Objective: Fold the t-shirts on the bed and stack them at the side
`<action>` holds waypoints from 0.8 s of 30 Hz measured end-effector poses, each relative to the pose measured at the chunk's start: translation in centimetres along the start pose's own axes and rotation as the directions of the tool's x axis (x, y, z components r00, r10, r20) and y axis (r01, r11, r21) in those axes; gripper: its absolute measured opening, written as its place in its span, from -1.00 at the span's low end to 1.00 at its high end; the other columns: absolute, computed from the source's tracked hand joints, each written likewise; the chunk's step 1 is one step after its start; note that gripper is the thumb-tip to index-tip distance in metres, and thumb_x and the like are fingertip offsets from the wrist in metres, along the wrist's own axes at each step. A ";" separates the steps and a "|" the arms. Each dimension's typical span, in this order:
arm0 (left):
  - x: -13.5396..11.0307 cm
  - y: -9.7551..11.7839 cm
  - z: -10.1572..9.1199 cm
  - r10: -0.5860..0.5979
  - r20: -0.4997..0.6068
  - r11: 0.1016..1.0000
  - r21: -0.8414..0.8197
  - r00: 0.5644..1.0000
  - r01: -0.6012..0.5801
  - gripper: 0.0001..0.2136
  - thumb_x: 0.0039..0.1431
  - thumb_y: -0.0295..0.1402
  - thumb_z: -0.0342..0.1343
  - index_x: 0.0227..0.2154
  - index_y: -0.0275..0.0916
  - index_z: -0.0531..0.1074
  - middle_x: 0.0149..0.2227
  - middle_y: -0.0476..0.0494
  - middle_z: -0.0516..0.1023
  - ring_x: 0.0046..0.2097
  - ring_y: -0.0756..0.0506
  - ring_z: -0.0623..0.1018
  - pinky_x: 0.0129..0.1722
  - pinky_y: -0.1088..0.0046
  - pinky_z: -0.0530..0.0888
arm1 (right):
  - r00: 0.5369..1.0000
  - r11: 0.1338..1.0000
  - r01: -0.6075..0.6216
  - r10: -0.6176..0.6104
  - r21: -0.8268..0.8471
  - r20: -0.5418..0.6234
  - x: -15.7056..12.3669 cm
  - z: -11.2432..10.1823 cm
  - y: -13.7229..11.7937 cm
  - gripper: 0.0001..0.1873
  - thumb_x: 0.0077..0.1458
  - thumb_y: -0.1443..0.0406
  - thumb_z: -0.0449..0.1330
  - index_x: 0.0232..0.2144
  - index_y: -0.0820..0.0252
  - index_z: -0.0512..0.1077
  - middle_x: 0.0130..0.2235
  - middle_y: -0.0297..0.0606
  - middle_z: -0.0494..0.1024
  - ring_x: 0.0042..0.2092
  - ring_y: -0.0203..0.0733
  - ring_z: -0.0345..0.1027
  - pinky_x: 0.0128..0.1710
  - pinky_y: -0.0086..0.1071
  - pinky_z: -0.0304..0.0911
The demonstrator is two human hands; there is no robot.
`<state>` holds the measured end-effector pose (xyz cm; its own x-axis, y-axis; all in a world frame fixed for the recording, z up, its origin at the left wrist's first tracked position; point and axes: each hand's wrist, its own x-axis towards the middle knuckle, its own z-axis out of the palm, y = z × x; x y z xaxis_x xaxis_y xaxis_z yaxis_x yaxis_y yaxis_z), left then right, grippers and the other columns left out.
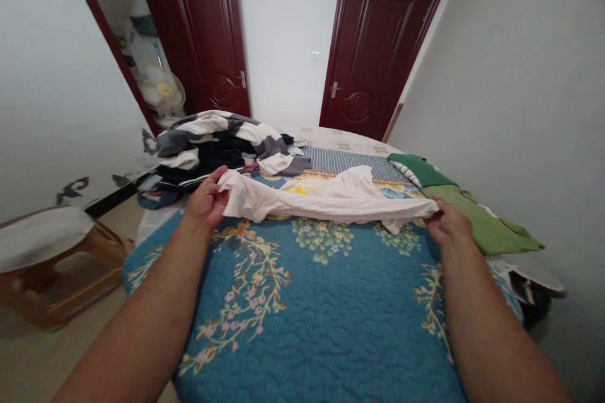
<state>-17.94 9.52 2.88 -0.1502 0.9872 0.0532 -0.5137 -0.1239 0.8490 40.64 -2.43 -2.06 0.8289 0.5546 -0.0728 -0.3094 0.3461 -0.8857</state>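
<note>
A pale pinkish-white shirt (321,198) with a yellow print is stretched sideways above a blue floral quilted cover (331,321). My left hand (208,198) is closed on its left end, thumb on top. At the opposite end, my right hand (447,219) pinches the cloth between thumb and fingers. The fabric runs fairly taut between both hands, and its far part rests on the cover in loose folds. Which part of the shirt each hand grips is hard to make out.
A heap of clothes with a grey-and-white striped garment (227,132) lies at the far left. Folded green garments (477,214) lie along the right edge. A wooden stool (57,258) stands at left, and a fan (163,91) is beyond the doorway.
</note>
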 end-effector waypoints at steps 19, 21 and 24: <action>0.3 0.2 -1.5 0.454 -0.005 0.360 0.916 0.891 -0.178 -0.70 0.39 -0.16 -0.09 -0.39 -0.18 0.40 -0.32 -0.18 0.54 -0.20 -0.17 0.45 -0.20 0.34 0.34 | 0.993 0.956 -0.006 -0.029 -0.293 -0.112 0.5 -0.8 2.7 -0.70 -0.22 0.49 0.34 -0.32 0.21 0.61 -0.40 -0.27 0.58 -0.45 -0.21 0.45 -0.51 -0.47 0.40; 0.1 0.4 -1.5 0.379 0.009 0.416 0.892 0.925 -0.179 -0.68 0.40 -0.13 -0.11 -0.39 -0.18 0.39 -0.34 -0.15 0.52 -0.23 -0.16 0.44 -0.24 0.34 0.33 | 0.992 0.942 0.035 -0.074 -0.333 -0.104 0.4 -0.7 2.9 -0.69 -0.24 0.47 0.35 -0.32 0.21 0.63 -0.43 -0.28 0.58 -0.48 -0.22 0.43 -0.52 -0.48 0.38; -0.7 0.3 -0.9 0.276 0.153 0.461 0.845 0.949 -0.271 -0.66 0.36 -0.07 -0.03 -0.40 -0.19 0.42 -0.35 -0.12 0.53 -0.27 -0.15 0.46 -0.28 0.35 0.34 | 0.989 0.912 0.096 -0.134 -0.400 -0.067 0.2 -0.8 3.1 -0.70 -0.25 0.44 0.34 -0.34 0.19 0.65 -0.46 -0.30 0.58 -0.52 -0.26 0.39 -0.57 -0.53 0.36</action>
<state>-18.73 8.66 2.68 -0.1550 0.9177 0.3658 0.5173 -0.2401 0.8215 40.22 -1.78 -5.21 0.8923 0.4512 0.0159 -0.0158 0.0663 -0.9977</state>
